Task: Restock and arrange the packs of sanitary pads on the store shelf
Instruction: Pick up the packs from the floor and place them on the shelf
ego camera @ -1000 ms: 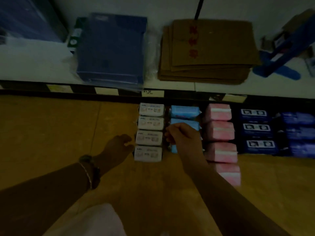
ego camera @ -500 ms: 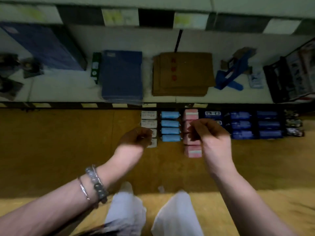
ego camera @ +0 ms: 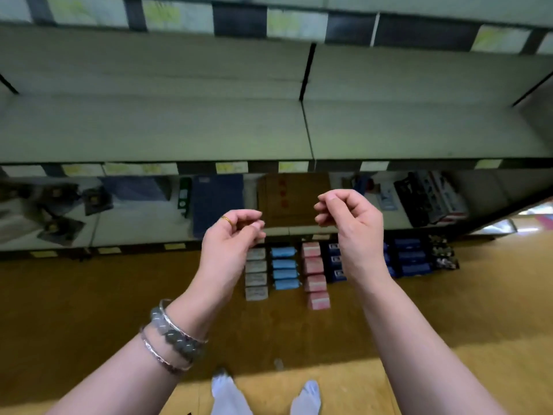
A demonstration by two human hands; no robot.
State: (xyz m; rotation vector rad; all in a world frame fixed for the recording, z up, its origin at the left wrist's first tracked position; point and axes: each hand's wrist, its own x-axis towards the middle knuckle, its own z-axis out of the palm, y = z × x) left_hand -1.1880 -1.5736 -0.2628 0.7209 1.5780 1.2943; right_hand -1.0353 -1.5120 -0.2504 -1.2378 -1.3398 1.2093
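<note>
In the head view, your left hand (ego camera: 232, 236) and right hand (ego camera: 351, 226) are both raised in the middle of the frame, apart from each other. Your fingers on each hand are curled in toward the palm, thumb near the fingertips, and nothing shows between them; neither hand touches a pack. A ring (ego camera: 226, 219) sits on a left finger and bracelets (ego camera: 173, 336) circle your left wrist. The packs lie on the floor (ego camera: 89, 310) below your hands, in columns side by side, just in front of the shelf unit's base. From left to right in the frame you have white packs (ego camera: 256, 278), blue packs (ego camera: 284, 268), pink packs (ego camera: 314, 280) and navy packs (ego camera: 411, 260). Your left hand covers the top of the white column, and your right wrist covers part of the navy ones. The pink column reaches lowest in the frame. Across the upper half of the frame runs a pale shelf (ego camera: 149, 130). Beneath it, on the lower shelf (ego camera: 134, 223), lie a blue box (ego camera: 217, 202) and flat cardboard (ego camera: 294, 194), partly behind your hands. Your feet (ego camera: 224, 395) show at the bottom edge.
</note>
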